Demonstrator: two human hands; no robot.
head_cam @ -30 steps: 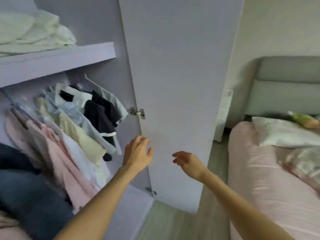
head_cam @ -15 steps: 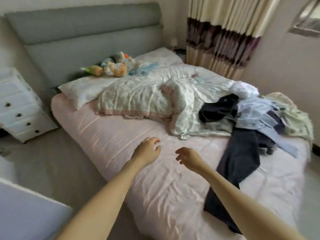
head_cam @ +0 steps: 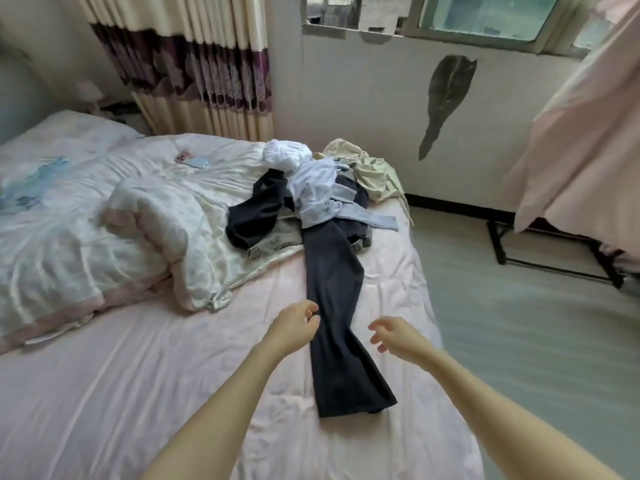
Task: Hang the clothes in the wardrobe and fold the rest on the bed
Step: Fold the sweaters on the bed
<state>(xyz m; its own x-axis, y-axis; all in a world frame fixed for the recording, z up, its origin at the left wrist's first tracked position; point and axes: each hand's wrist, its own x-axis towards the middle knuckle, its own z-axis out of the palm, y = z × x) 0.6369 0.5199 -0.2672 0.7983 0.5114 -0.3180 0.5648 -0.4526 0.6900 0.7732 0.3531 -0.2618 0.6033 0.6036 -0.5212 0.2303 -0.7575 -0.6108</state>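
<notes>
A bedroom: a bed (head_cam: 138, 393) with a pale pink sheet fills the lower left, a white wall with a window (head_cam: 485, 19) runs across the top, and grey floor (head_cam: 519, 341) lies to the right.

The pile of clothes (head_cam: 322, 199) sits on the far right part of the bed, at about 12 o'clock from the hands. From it a long dark trouser leg (head_cam: 341, 323) stretches flat toward the viewer, its hem ending near the bed's near edge. On top of the pile lie a light blue shirt (head_cam: 318, 192), a bunched white garment (head_cam: 285, 155) at its 11 o'clock, and a cream garment (head_cam: 372, 171) at 2 o'clock, draped over the bed corner. A dark top (head_cam: 258, 213) spreads at the pile's 9 o'clock.

The left hand (head_cam: 294, 327) hovers at the trouser leg's left edge, fingers loosely curled, holding nothing; whether it touches the cloth cannot be told. The right hand (head_cam: 394, 336) hangs just right of the leg, fingers relaxed and parted, empty.

At 10 o'clock from the hands a rumpled white quilt (head_cam: 104, 237) covers the bed, with a phone (head_cam: 192, 159) lying on it. A striped cream and purple curtain (head_cam: 194, 64) hangs behind, at 11 o'clock.
</notes>
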